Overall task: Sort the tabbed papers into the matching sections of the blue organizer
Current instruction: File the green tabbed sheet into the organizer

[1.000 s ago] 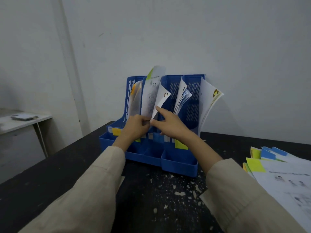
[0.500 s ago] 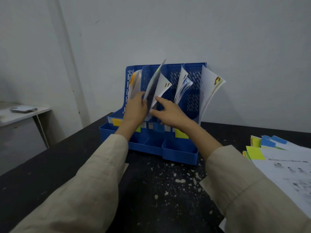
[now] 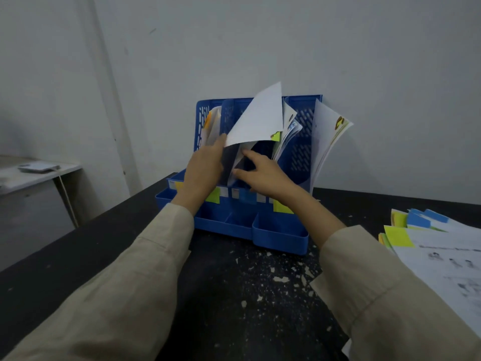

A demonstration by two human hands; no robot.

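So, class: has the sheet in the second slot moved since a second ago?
Yes. The sheet, which stood upright in the organizer, has folded over to the right; its tabbed corner now hangs by the next slot's papers. The left hand holds it.

We have one view only: head-worn wide-angle camera, looking forward and down along both sleeves, close to the blue organizer (image 3: 279, 238) at centre on the black table (image 3: 78, 251), wall directly behind.
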